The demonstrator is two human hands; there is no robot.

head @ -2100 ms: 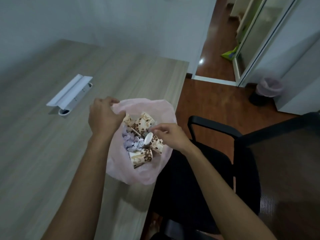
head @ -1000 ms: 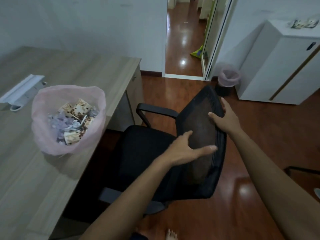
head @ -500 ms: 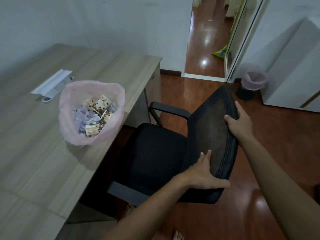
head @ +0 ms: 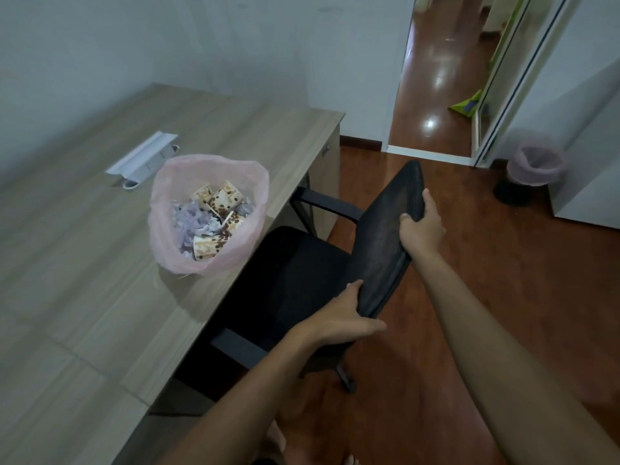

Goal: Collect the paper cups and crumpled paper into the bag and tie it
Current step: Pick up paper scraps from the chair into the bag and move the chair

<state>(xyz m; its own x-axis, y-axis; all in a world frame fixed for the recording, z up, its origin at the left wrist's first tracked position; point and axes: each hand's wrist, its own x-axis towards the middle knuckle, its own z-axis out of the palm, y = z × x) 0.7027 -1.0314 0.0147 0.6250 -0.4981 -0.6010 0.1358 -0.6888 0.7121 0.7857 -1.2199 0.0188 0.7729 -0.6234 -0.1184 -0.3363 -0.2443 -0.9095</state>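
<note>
A pink plastic bag [head: 161, 209] stands open and untied on the wooden desk [head: 84, 263], near its right edge. Inside lie several brown-patterned paper cups [head: 224, 198] and pale crumpled paper [head: 189, 218]. Both hands are away from the bag, on the backrest of a black office chair [head: 385, 239]. My left hand [head: 339, 315] grips the backrest's near lower edge. My right hand [head: 421, 226] holds its far upper edge.
A white flip-up socket box [head: 142, 159] sits on the desk behind the bag. The chair's seat is partly under the desk edge. A bin with a pink liner [head: 533, 169] stands by a white cabinet [head: 590, 162] at right. A doorway opens onto a hallway beyond.
Both hands left the bag and took hold of the chair's backrest. The left hand shifted down to the backrest's lower edge, and the chair sits closer to the desk.
</note>
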